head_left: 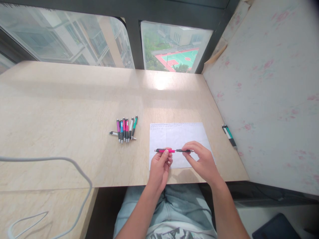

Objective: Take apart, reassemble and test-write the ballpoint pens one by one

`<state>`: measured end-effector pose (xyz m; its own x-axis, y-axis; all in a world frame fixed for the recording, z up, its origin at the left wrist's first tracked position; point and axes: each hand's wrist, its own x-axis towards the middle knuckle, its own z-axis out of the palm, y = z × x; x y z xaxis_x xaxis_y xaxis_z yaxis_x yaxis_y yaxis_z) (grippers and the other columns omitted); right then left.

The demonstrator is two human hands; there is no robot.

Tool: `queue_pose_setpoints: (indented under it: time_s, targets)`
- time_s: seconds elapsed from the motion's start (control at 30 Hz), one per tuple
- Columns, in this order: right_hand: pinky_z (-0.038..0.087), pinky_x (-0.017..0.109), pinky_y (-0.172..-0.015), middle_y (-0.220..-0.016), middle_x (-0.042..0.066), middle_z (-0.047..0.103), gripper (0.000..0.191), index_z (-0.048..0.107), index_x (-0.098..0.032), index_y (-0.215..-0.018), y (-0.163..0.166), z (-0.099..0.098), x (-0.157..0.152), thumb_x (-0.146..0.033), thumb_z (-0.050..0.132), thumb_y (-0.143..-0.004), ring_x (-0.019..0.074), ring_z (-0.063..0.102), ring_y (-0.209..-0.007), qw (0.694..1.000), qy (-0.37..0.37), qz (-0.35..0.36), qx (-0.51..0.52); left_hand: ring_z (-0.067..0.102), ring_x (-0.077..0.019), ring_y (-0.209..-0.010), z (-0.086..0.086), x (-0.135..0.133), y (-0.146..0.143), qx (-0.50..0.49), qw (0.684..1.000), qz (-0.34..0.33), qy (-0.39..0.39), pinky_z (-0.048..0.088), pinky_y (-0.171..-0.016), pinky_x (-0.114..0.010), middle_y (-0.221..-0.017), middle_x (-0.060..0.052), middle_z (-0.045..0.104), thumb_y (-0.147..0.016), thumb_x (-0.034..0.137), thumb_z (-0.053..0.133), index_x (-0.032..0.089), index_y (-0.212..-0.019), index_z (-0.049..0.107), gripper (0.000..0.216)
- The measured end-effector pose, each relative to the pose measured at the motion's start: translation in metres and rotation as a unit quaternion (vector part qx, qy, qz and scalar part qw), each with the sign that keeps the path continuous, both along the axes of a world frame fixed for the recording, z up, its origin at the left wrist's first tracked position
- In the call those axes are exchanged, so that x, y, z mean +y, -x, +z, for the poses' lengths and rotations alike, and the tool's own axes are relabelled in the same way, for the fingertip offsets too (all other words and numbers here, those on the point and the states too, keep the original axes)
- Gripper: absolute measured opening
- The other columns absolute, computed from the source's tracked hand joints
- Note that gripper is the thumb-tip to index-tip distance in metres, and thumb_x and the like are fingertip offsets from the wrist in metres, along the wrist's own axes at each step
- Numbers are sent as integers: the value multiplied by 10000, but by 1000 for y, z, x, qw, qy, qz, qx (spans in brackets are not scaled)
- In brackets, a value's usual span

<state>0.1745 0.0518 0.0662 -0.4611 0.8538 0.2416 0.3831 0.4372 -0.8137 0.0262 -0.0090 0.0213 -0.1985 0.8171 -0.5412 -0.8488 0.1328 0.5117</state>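
A pink pen [165, 150] with a black grip is held level over a white sheet of paper [175, 137] near the table's front edge. My left hand [160, 168] pinches the pink barrel. My right hand [201, 160] pinches the black grip end. Both hands are closed on the pen and hover just above the sheet. To the left of the sheet lies a small cluster of several coloured pens [126, 129] side by side, with one lying crosswise under them.
Two more pens [229, 136] lie at the table's right edge beside a flowered wall. A white cable [74, 166] loops over the table's left front. Windows line the far side of the beige table [74, 99].
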Motion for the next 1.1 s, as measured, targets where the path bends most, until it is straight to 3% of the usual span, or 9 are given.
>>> queue_pose_setpoints:
  time_s: [0.2, 0.53, 0.67, 0.77, 0.9, 1.0, 1.1]
  targets:
    - [543, 346, -747, -922, 53, 661, 122, 654, -246, -935, -6, 9, -4, -190, 551, -901, 198, 629, -834, 1000, -12, -18, -10, 516, -53, -612, -1, 0, 2, -40, 999, -2, -6, 436, -587, -167, -722, -27, 621, -718, 239, 798, 94, -865, 712, 223]
    - [539, 356, -776, -968, 60, 675, 116, 655, -258, -981, -21, 43, -9, -225, 566, -915, 212, 639, -867, 996, -54, -31, -67, 493, -52, -624, -1, 1, 6, -141, 990, 1, -29, 430, -571, -158, -718, -17, 573, -751, 204, 768, 84, -837, 699, 163]
    - [540, 339, -758, -944, 54, 689, 80, 664, -257, -944, -29, 43, -9, -251, 597, -900, 210, 648, -851, 995, -43, -64, -59, 482, -55, -633, 0, 1, 9, -179, 983, 16, -35, 436, -577, -162, -733, -22, 549, -784, 167, 727, 72, -857, 691, 125]
    - [545, 325, -758, -970, 49, 694, 87, 667, -251, -946, -35, 24, -6, -279, 623, -876, 211, 656, -888, 990, -6, -138, -28, 479, -59, -638, 2, 1, 13, -196, 979, 25, -41, 438, -574, -167, -741, -25, 533, -808, 148, 694, 76, -850, 683, 85]
    - [543, 332, -757, -923, 51, 684, 100, 645, -214, -920, -31, -22, 7, -282, 597, -864, 201, 650, -858, 977, 36, -205, -31, 472, -68, -640, 3, 1, 21, -171, 984, 34, -42, 451, -575, -175, -741, -27, 525, -829, 140, 660, 79, -844, 673, 64]
    - [511, 335, -706, -838, 48, 658, 83, 600, -199, -830, -16, -53, 20, -263, 558, -859, 197, 614, -781, 965, -4, -250, -78, 470, -72, -647, 2, 2, 25, -148, 987, 39, -40, 458, -573, -175, -748, -29, 529, -831, 146, 655, 88, -841, 672, 61]
    - [460, 337, -715, -799, 45, 626, 78, 559, -200, -782, 3, -72, 32, -221, 539, -854, 207, 572, -797, 946, -69, -282, -143, 469, -73, -649, 1, 4, 25, -134, 990, 40, -34, 462, -575, -174, -746, -28, 527, -821, 152, 668, 90, -850, 675, 69]
